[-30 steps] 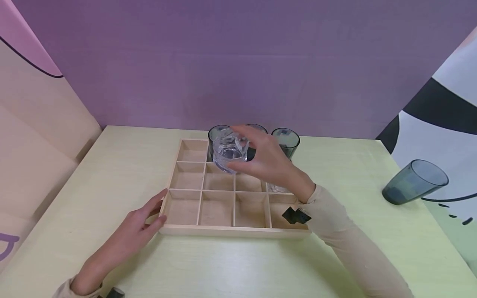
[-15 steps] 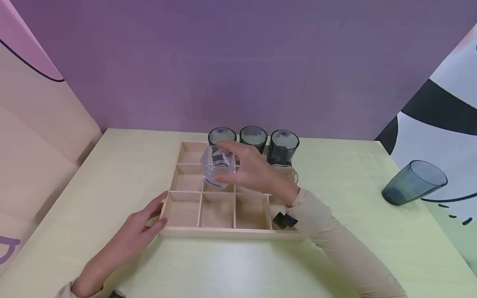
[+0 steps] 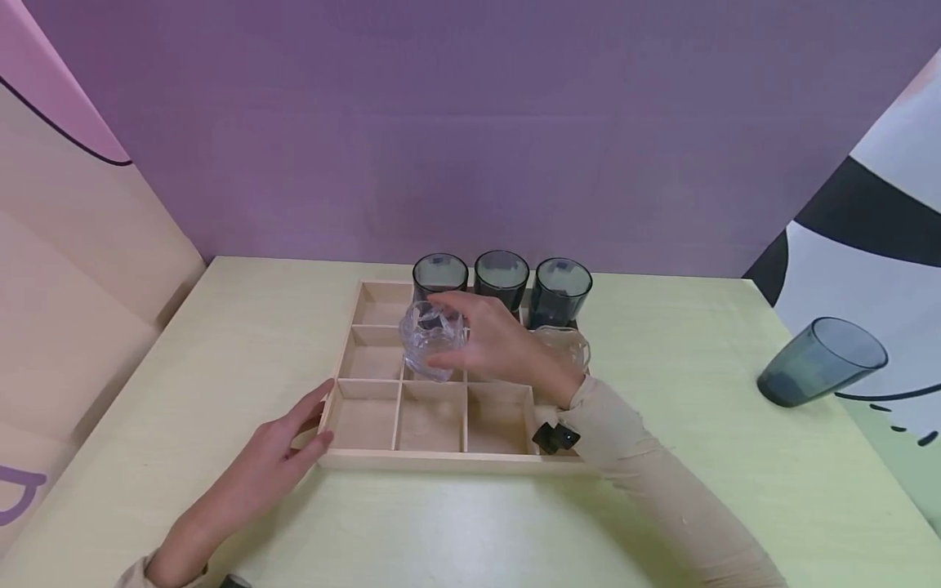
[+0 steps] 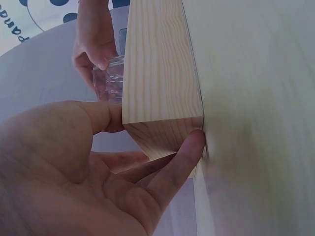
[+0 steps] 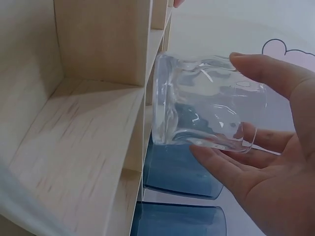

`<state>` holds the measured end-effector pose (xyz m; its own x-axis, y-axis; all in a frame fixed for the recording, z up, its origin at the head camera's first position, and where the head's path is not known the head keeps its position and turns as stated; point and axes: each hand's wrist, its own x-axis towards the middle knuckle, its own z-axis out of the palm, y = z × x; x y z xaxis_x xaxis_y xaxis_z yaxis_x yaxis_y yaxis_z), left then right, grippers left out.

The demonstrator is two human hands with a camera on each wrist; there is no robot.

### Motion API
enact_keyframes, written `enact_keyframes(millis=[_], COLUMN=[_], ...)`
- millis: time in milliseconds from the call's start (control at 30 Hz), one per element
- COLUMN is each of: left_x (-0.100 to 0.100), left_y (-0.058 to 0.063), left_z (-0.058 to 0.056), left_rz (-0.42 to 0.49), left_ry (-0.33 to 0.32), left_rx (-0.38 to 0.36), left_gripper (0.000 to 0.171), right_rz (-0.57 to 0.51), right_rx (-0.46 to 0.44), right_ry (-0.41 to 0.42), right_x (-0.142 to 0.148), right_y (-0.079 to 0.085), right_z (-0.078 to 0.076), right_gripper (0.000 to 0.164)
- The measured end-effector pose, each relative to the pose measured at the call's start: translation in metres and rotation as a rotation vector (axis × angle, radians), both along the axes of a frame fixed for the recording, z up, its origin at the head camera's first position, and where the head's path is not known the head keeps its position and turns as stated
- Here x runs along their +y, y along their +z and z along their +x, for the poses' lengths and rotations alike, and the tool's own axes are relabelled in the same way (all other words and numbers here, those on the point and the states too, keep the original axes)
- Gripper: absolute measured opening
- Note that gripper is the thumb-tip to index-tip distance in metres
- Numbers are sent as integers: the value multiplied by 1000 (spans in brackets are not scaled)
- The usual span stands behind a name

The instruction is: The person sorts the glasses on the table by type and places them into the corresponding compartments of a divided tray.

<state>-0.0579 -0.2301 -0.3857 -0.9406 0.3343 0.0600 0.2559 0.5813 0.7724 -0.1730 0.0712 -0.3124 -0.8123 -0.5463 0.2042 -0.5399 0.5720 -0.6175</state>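
In the head view, my right hand point(image 3: 500, 339) holds a clear, wavy-sided glass point(image 3: 426, 347) between thumb and fingers. It is over the middle-row compartment, second from the left, of a divided wooden tray point(image 3: 456, 463). In the right wrist view, the thick base of the clear glass point(image 5: 170, 103) faces the tray's dividers, and fingers grip its sides. My left hand point(image 3: 283, 445) holds the tray's front left corner; the left wrist view shows its thumb and fingers pinching the wooden wall point(image 4: 160, 73). Behind my right wrist, another clear glass point(image 3: 569, 343) sits in the middle row, partly hidden.
Three smoky blue-grey glasses stand along the tray's back row: a left one point(image 3: 439, 272), a middle one point(image 3: 501, 271) and a right one point(image 3: 560, 292). A taller blue-grey glass point(image 3: 819, 363) stands apart on the table at the right. A purple wall point(image 3: 470, 139) rises behind the table.
My right hand has brought the clear glass left, toward me and down, from in front of the back-row glasses to the middle row. My left hand stays at the tray corner.
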Motion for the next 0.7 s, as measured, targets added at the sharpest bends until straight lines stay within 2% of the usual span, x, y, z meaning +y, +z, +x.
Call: enact_keyframes(millis=[700], left_x=[-5], left_y=[-1], left_z=[2], left_rz=[-10], left_ry=[24], left_rx=[17], left_gripper=[59], right_rz=[18], right_rx=[-12], right_ry=[90], right_x=[-7], right_y=[-7], right_z=[-10], right_gripper=[82])
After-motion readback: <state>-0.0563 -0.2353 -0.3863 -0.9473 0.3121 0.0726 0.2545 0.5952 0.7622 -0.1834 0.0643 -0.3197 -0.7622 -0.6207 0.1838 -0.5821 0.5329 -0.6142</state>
